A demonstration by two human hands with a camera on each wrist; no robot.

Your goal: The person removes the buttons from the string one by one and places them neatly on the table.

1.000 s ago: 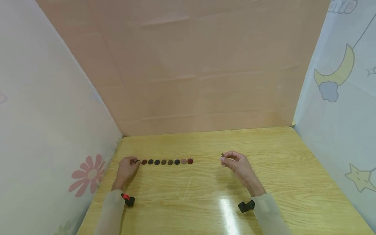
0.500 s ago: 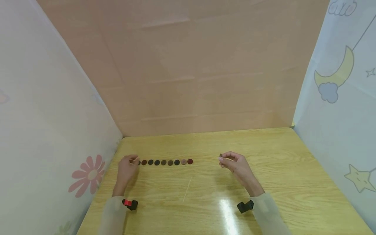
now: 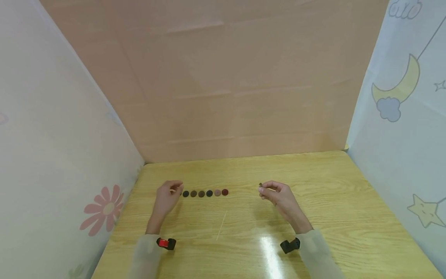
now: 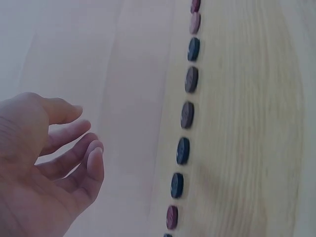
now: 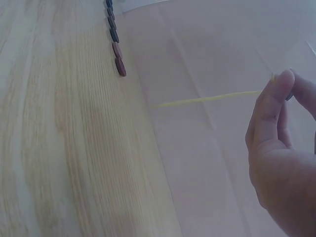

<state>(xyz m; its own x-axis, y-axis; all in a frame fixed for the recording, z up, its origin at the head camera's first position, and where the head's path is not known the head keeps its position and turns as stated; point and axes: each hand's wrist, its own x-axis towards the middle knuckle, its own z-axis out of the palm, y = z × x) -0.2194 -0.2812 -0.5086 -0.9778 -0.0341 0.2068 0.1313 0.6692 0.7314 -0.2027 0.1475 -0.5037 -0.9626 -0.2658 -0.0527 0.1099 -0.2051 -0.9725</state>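
Note:
A row of small round button-like discs (image 3: 201, 194) in dark, brown, pink and red tones lies on the wooden table. My left hand (image 3: 168, 197) hovers over the left part of the row and hides some discs in the head view. Its fingers are loosely curved with nothing between them, as the left wrist view shows. To the right of the row, my right hand (image 3: 281, 197) pinches a small dark piece (image 5: 290, 96) between thumb and fingertips, mostly hidden. A thin yellow strand (image 5: 207, 99) runs out to the left from those fingertips in the right wrist view.
The table (image 3: 244, 252) is bounded by a tan back wall (image 3: 226, 97), a left panel (image 3: 45, 135) with flower prints and a right panel (image 3: 393, 155) with moon and star prints. A thin pale line (image 3: 221, 224) shows on the table between the arms.
My left hand has let go of the dark disc at the row's left end and moved right above the row. My right hand has barely shifted and keeps its pinch.

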